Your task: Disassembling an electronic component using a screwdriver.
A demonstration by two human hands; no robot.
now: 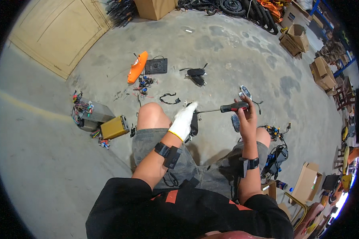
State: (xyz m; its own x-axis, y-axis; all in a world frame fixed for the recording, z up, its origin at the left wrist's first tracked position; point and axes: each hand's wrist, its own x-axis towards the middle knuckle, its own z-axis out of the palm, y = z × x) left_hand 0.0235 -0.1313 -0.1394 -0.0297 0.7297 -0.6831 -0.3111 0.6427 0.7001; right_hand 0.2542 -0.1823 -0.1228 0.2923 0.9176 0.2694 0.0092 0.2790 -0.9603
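Observation:
My left hand [184, 121], in a white work glove with a yellow cuff edge, is closed around a dark elongated part [194, 125] between my knees. Most of that part is hidden by the glove, so its kind does not show. Bare and closed, my right hand [247, 115] grips the screwdriver [233, 107] by its black and red handle. Its thin metal shaft points left, and the tip reaches the part near my gloved fingers; whether it sits in a screw cannot be made out. A dark oval piece [235, 123] lies on the floor below my right hand.
Ahead lie an orange shell [137, 67], a black square panel [156, 66], black pieces [196, 75], a short cable [170, 98] and a silvery part [245, 91]. Metal boxes with wires, one gold [115, 127], stand left. Tangled cables [276, 159] sit by my right knee.

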